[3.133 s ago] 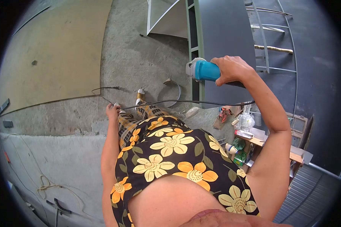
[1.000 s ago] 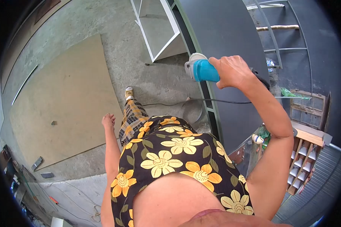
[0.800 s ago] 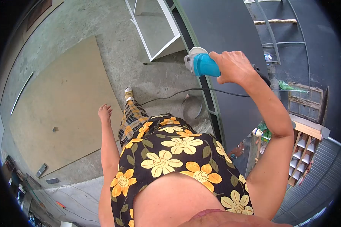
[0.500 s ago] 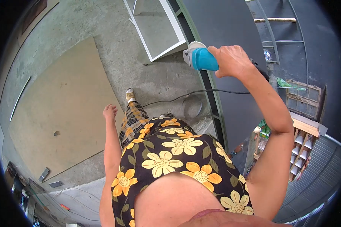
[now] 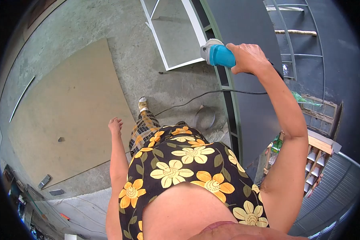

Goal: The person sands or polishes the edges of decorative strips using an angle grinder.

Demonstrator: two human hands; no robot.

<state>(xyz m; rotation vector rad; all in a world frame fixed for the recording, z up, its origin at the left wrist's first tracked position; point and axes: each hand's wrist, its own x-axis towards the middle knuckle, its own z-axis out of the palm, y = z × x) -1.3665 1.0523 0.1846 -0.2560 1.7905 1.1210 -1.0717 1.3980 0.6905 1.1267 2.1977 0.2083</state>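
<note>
My right hand (image 5: 249,57) is wrapped around the teal body of an angle grinder (image 5: 222,55), raised in front of me at upper right. The grinder has a grey metal head and a pale disc or guard at its far end. Part of its rear is hidden behind my hand and wrist. Below it lies a long dark grey panel surface with a green-edged frame (image 5: 228,96). My left hand (image 5: 115,125) hangs at my side over a brown board, its fingers loosely bent, with nothing seen in them.
A white metal frame (image 5: 163,52) stands on the concrete floor ahead. The large brown board (image 5: 68,116) lies at left. A black cable (image 5: 196,97) runs across the floor towards the panel. At right are a wooden rack (image 5: 318,154) and a ladder-like metal frame (image 5: 289,44).
The grinder and my right hand have shifted slightly right and turned a little. The view has moved a bit, so the white frame and floor sit farther right. My left hand stays low.
</note>
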